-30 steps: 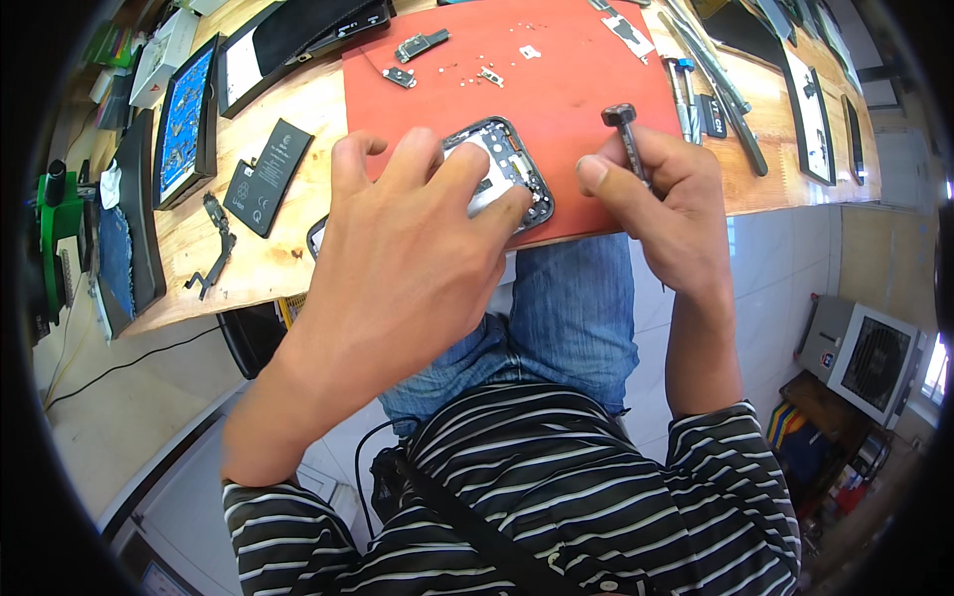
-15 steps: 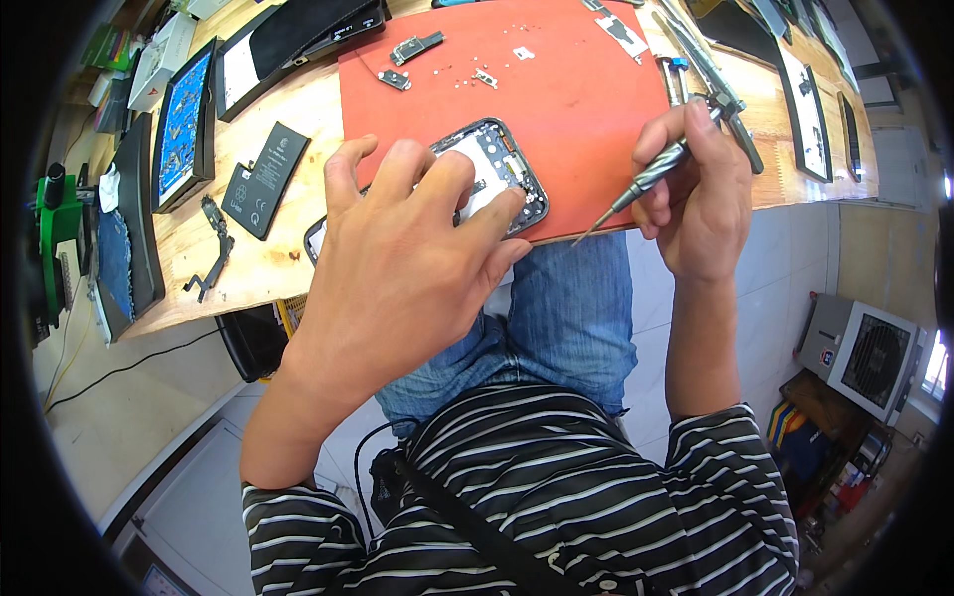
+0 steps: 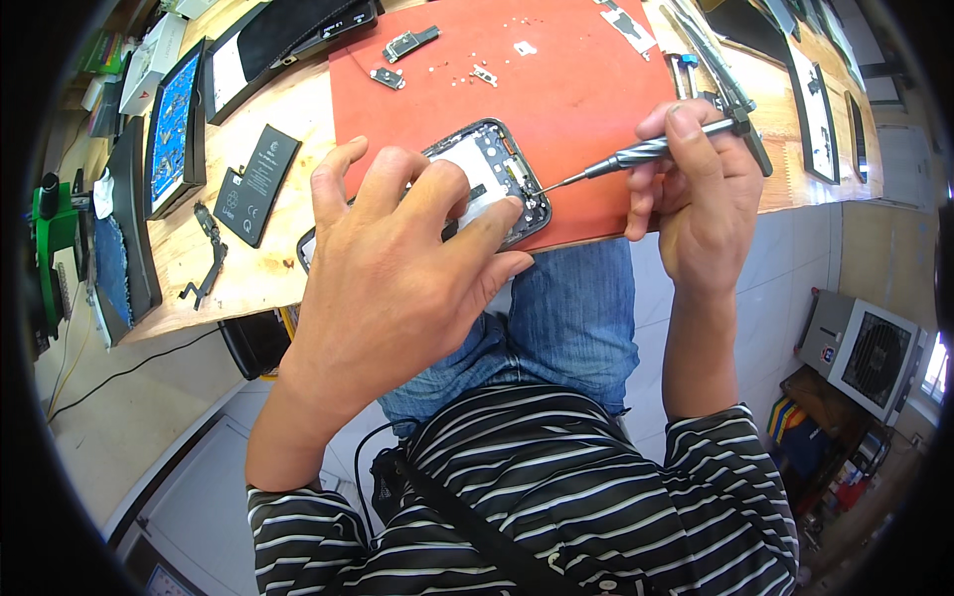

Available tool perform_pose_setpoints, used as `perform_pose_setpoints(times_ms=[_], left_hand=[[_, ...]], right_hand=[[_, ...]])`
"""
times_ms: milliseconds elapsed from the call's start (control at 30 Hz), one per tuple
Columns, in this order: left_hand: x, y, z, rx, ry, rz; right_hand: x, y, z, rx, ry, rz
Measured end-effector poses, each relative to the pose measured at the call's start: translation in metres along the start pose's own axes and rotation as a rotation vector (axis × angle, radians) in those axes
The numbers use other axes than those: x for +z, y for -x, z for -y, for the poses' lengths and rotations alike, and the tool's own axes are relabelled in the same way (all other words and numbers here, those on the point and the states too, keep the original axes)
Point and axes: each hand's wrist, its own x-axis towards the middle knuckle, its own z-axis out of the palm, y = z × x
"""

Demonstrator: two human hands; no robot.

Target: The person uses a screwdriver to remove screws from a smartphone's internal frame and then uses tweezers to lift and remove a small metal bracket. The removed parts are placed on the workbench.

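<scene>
An opened phone housing [image 3: 477, 164], dark-rimmed with pale and metal parts inside, lies slanted near the front edge of an orange-red mat [image 3: 586, 119]. My left hand [image 3: 388, 268] arches over it and holds it down, the index fingertip pressing by its right end and the thumb at its near edge. Much of the housing's left part is hidden beneath that hand. My right hand [image 3: 701, 189] is closed round a screwdriver [image 3: 636, 156] with a spiral-patterned metal grip. The driver's thin tip reaches the right end of the housing, close beside my left index finger.
Small metal parts [image 3: 484, 75] and several tiny screws lie farther back on the mat. Left of it are a black battery [image 3: 260, 184], a flex cable [image 3: 207, 258] and a blue-filled tray [image 3: 177, 129]. Metal tools [image 3: 706, 55] lie at the mat's right edge.
My right hand has brought the screwdriver up and left, its tip going from beyond the mat's front edge onto the housing. The left hand stays over the housing almost unchanged.
</scene>
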Motion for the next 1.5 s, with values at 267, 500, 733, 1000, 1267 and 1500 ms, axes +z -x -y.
perform_pose_setpoints(times_ms=[267, 500, 733, 1000, 1267, 1500], left_hand=[[0.0, 0.004, -0.001, -0.023, 0.009, 0.031], [0.002, 0.003, -0.003, -0.023, -0.02, 0.022], [0.006, -0.001, -0.003, 0.009, -0.071, -0.017], [0.008, 0.004, -0.001, -0.009, -0.013, -0.036], [0.007, 0.007, 0.001, 0.0, 0.019, -0.073], [0.007, 0.009, 0.002, -0.007, 0.037, -0.092]], right_hand=[[0.003, 0.002, 0.0, -0.02, 0.0, -0.017], [-0.004, -0.001, -0.001, 0.007, -0.122, -0.018], [-0.004, -0.002, -0.002, -0.004, -0.108, -0.009], [0.004, 0.003, -0.002, -0.04, -0.009, -0.049], [0.004, 0.002, -0.001, -0.023, 0.004, -0.014], [0.005, 0.002, 0.0, 0.0, 0.031, -0.002]])
